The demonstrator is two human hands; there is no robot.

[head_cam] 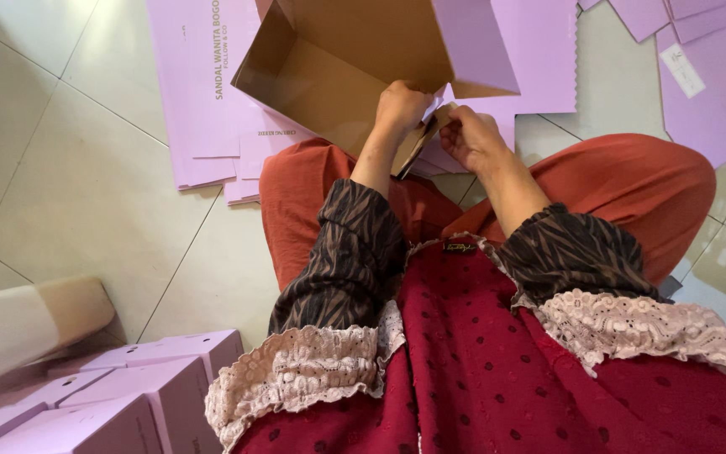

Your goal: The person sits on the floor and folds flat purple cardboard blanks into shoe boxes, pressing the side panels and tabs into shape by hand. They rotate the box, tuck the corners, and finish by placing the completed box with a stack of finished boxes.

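**Two hands fold a lilac box over the knees**

A person sits on a tiled floor (86,193) with one half-formed cardboard box (355,59) held open above the lap, lilac outside and plain brown inside. The left hand (401,105) grips the near wall of the box at its bottom edge, fingers curled over the card. The right hand (472,139), just beside it, pinches a small brown flap (423,139) at the box's near corner between thumb and fingers. The two hands sit close together, nearly touching.

Beneath and beyond the box, flat lilac box blanks (203,92) lie spread in an overlapping stack on the floor; their number cannot be told, since the sheets cover one another. A second scatter of flat lilac sheets (707,76) lies at the upper right, one carrying a small white label.

At the lower left, finished lilac boxes (128,395) stand packed side by side: at least four show, though the frame cuts them off. Behind them rests one pale, cream-coloured bundle (27,324) on the floor.

The person wears rust-orange trousers (632,185), a dark red dotted top (481,361) and patterned sleeves with two lace cuffs.
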